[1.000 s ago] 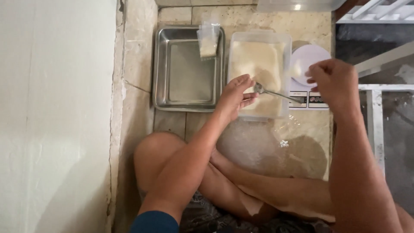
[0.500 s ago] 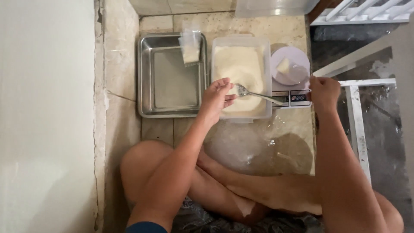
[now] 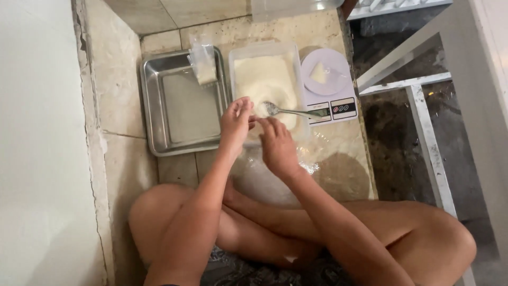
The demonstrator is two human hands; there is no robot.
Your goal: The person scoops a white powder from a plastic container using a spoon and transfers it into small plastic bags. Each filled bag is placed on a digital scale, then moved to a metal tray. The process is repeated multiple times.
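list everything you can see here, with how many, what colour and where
metal tray: one, silver, on the floor at left
small bag: one, clear with pale powder, on the tray's far rim
plastic tub: one, clear, full of white powder, centre
spoon: one, metal, lying across the tub
kitchen scale: one, white, right of the tub
plastic sheet: one, clear, before the tub
left hand: over the tub's near edge
right hand: beside it

Home floor workspace, worn stone tiles (image 3: pixel 127 90), plaster wall (image 3: pixel 37 132), steel tray (image 3: pixel 180 108), kitchen scale (image 3: pixel 330 90), person sitting cross-legged
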